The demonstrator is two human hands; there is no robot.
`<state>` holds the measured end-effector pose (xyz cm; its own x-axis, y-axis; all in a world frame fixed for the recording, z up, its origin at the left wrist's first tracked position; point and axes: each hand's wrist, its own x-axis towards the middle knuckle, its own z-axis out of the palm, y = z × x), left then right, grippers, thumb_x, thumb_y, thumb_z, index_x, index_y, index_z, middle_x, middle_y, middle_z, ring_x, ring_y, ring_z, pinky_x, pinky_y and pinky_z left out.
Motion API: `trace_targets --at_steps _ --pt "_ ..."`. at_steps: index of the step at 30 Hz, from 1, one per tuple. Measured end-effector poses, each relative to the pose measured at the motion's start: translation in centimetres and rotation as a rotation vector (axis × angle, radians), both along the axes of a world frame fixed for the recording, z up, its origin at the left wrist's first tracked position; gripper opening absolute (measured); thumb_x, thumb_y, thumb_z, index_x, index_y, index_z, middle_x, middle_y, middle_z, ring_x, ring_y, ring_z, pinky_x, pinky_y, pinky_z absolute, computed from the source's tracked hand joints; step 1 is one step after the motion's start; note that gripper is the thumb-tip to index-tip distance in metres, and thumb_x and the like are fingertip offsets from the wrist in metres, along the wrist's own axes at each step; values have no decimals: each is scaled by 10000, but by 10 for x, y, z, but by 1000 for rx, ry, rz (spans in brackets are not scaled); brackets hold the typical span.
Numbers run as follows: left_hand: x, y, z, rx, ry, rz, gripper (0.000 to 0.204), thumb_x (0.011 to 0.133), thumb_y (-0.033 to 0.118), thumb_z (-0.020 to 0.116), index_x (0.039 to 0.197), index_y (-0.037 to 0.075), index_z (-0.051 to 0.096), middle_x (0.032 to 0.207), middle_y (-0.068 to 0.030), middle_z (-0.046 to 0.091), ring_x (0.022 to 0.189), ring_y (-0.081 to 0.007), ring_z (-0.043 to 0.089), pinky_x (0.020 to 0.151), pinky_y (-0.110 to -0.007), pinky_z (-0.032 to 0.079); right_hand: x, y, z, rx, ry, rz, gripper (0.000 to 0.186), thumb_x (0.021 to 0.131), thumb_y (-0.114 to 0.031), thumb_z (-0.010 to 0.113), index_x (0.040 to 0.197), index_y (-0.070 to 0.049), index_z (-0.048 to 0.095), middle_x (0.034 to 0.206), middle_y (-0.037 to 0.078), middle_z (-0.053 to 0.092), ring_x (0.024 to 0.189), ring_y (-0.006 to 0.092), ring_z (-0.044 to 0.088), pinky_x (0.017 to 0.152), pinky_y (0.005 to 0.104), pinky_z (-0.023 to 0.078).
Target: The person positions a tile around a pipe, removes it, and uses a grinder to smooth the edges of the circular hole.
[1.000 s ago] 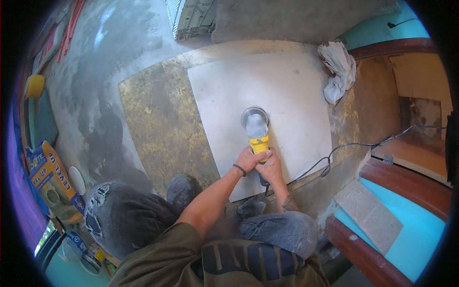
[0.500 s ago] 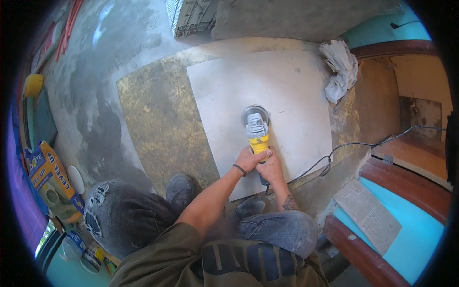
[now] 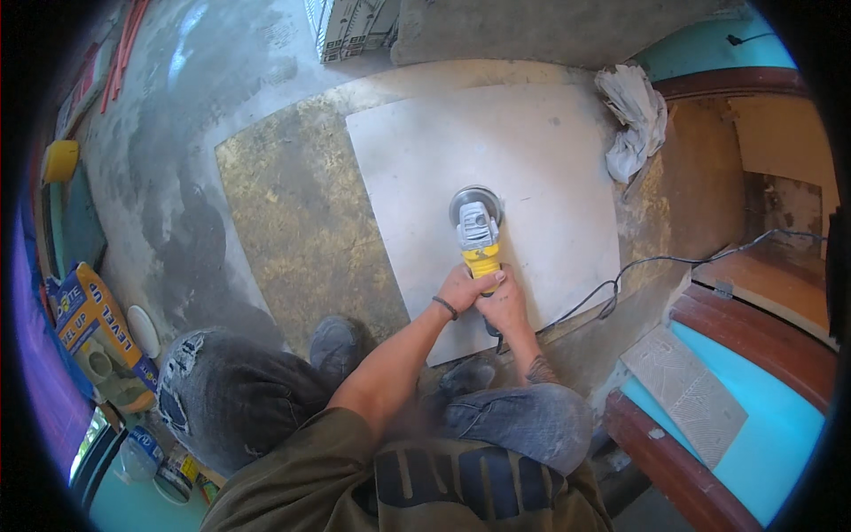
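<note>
Both of my hands are wrapped round the yellow and grey body of an angle grinder (image 3: 480, 238), its round disc (image 3: 475, 202) lying over a large pale tile (image 3: 550, 168). My left hand (image 3: 463, 289) grips from the left side, a dark band on its wrist. Close against it, my right hand (image 3: 505, 303) closes round the rear of the body. Whether the disc touches the tile, I cannot tell. A black power cord (image 3: 656, 260) runs from the tool's rear off to the right. Beneath the tile lies a yellowish, stained board (image 3: 301, 204).
A crumpled white sack (image 3: 631, 115) lies at the tile's far right corner. Boxes (image 3: 355, 27) stand at the far edge. On the right are red-brown wooden frames (image 3: 753, 355) and a tile piece (image 3: 687, 390). A yellow and blue bag (image 3: 102, 337) sits at left. My shoes border the tile's near edge.
The view has shifted slightly, so the scene sits a little higher. My hands keep their hold on the angle grinder, which stays at nearly the same spot on the tile.
</note>
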<state>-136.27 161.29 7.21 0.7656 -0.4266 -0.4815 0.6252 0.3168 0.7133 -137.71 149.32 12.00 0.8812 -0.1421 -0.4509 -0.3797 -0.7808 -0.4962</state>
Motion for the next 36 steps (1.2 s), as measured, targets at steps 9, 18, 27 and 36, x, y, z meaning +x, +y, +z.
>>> trace_targets --at_steps 9,18,27,36 --pt "-4 -3 -12 -44 10 21 409 872 291 719 1129 -13 627 1039 -59 666 941 -132 621 836 -286 499 1 1 3 -35 24 26 530 708 -270 713 1125 -12 513 974 268 649 925 458 621 800 512 503" --pt "6 -8 -7 64 4 7 413 859 296 733 1113 -14 634 1034 -62 670 926 -127 622 821 -291 506 1 -8 -7 109 -34 -28 551 703 -286 756 1110 1 522 984 266 653 945 445 628 806 485 509" --pt "11 1 0 153 -3 -33 443 844 317 743 1115 -22 650 1023 -76 687 908 -133 639 805 -292 514 1 -2 -7 136 -79 -48 536 697 -285 789 1082 -7 541 960 246 660 932 414 646 783 451 516" --pt "11 4 -1 152 -12 -65 454 836 350 745 1093 -17 668 998 -73 695 897 -132 643 798 -286 514 2 3 -4 125 -51 -43 572 700 -323 788 1100 1 538 974 255 662 946 423 642 789 462 516"
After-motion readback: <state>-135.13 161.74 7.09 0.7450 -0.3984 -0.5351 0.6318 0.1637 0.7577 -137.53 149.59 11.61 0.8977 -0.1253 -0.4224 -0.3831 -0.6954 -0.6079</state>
